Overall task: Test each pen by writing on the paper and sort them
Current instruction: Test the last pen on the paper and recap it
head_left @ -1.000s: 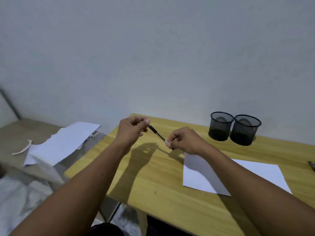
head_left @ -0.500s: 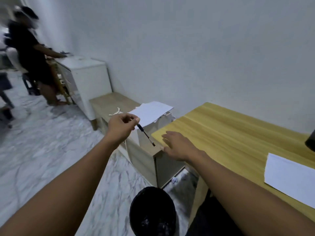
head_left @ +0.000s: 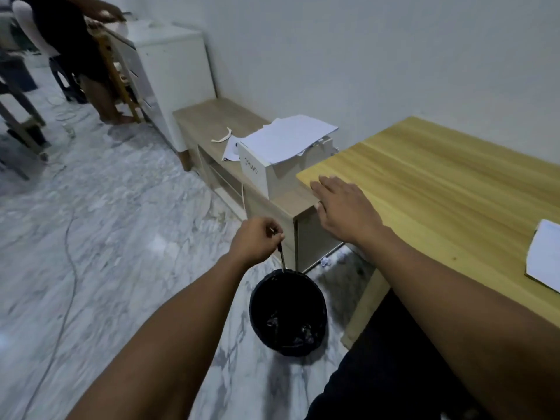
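The left hand [head_left: 257, 239] pinches a thin black pen [head_left: 282, 258], hanging point-down over the black bin [head_left: 288, 310]. The right hand [head_left: 345, 212] lies flat, fingers spread, on the tabletop [head_left: 439, 183] edge.

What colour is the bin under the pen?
Black, inside and out: the bin on the floor, seen in the head view, below the pen.

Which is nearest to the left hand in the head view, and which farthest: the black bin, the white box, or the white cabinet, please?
From the left hand, which holds a pen:
1. Black bin, just below the hand on the floor.
2. White box, up and right, on the low shelf.
3. White cabinet, far back against the wall.
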Demonstrator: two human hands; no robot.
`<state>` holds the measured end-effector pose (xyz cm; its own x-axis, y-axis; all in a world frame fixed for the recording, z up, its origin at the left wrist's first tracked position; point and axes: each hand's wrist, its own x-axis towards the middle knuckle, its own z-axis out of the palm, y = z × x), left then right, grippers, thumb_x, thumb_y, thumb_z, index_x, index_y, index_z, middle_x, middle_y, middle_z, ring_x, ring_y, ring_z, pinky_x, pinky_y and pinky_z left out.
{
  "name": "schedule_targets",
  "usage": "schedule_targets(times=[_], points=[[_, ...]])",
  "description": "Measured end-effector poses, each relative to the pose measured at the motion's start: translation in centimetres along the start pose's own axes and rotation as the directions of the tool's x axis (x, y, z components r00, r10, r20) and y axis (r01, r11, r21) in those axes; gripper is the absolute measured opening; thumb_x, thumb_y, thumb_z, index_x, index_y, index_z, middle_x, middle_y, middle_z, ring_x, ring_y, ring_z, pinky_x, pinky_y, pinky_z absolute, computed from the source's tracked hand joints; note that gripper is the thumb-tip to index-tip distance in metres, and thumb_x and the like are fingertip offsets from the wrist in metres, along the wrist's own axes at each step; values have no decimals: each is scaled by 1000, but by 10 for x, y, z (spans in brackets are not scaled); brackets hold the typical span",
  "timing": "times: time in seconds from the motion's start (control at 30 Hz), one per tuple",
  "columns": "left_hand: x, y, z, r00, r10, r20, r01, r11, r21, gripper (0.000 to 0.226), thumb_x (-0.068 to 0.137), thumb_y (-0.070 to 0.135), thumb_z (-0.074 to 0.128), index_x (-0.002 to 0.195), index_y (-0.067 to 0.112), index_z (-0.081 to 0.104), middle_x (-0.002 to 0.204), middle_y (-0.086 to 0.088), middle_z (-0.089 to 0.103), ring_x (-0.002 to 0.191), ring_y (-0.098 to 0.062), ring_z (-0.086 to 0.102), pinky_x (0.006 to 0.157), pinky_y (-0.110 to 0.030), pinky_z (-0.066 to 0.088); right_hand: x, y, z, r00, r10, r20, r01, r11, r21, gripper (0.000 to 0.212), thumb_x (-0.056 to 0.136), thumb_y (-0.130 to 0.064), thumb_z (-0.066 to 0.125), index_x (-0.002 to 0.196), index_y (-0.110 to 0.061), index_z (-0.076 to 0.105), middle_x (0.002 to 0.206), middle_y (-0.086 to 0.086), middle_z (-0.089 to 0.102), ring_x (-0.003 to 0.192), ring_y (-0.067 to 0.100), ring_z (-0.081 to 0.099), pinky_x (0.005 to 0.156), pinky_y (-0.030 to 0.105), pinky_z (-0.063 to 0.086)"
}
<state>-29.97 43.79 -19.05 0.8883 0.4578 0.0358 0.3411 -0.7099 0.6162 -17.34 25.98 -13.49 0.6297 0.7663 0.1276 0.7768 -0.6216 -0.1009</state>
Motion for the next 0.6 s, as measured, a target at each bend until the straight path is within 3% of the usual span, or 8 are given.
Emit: schedule_targets(times=[0.1,0.2,0.37,0.47,0.6], points=[[-7,-13,32,995,-51,85,45,996,74,10,86,35,70,85,25,73,81,5,72,81,-16,67,75,-33,56,1,2,2,1000,-2,-4,2,1000,1,55,107,-25,34,161,-18,24,170,7,21,157,27,17,124,48,20],[-15,-23,56,988,-82,129,66,990,127,8,86,38,68,83,31,69,83,8,69,85,-18,68,72,-30,53,1,1,1,1000,5,-11,-5,1000,1,55,106,-25,35,160,-18,25,170,7,22,157,27,18,124,48,20],[-17,-34,72,976,-143,164,115,979,169,20,84,46,67,99,34,69,95,3,71,90,-21,67,78,-37,56,2,-2,0,1000,16,-15,-16,1000,-10,59,104,-32,42,159,-18,27,169,7,24,157,27,20,123,48,19],[-13,-33,70,981,-138,134,119,983,140,18,84,46,66,97,34,69,90,4,71,88,-20,67,80,-40,57,2,-3,-1,1000,14,-17,-14,1000,-15,62,101,-34,47,159,-18,28,169,7,25,156,27,20,123,49,19],[-5,-13,56,998,-57,23,56,997,54,14,90,37,64,94,27,72,74,8,65,83,-19,67,74,-32,54,0,-4,-8,1000,17,6,-17,1000,21,66,98,-34,51,159,-19,30,169,7,26,156,26,20,125,48,20]])
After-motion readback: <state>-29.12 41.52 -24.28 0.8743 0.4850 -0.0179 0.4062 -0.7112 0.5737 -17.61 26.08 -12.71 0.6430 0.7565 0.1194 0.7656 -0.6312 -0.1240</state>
